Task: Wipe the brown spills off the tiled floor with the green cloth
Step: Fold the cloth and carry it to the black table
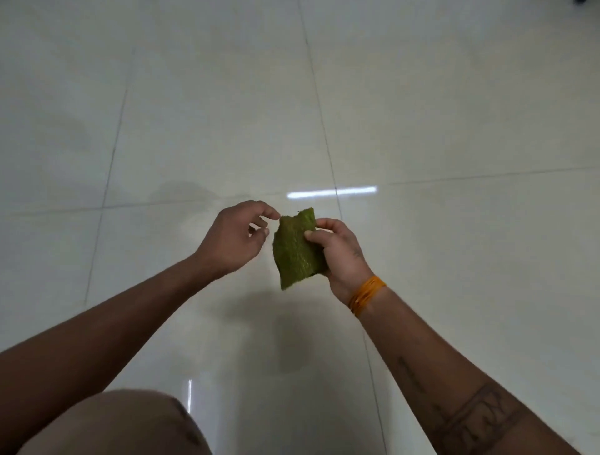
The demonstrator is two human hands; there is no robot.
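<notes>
A small green cloth (293,250) hangs in the air above the pale tiled floor (422,113), near the middle of the view. My right hand (341,256) grips its right side, thumb across the front. My left hand (233,240) is just left of the cloth, fingers loosely curled, its index fingertip at the cloth's top left corner; the frame does not show whether it pinches the cloth. No brown spill is visible on the floor.
Glossy tiles with grout lines fill the view, with faint damp-looking smears (181,191) beyond my left hand. My knee (123,425) in tan fabric sits at the bottom left. A dark object (581,1) pokes in at the top right corner.
</notes>
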